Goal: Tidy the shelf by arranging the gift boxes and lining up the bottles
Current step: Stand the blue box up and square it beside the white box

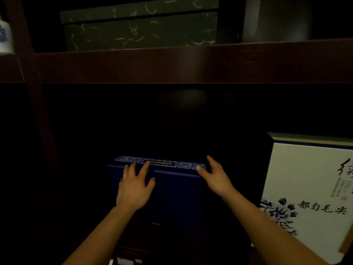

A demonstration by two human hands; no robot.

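Your left hand point(133, 190) lies flat, fingers spread, on the blue box point(177, 197) in the lower shelf bay. Your right hand point(215, 178) is open at its top right corner. The box base is lost in shadow. The white box point(305, 178) is cut off on the right.

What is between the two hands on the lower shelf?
In the head view, the dark blue gift box: its patterned top spans from the left hand on its front to the right hand at its right corner.
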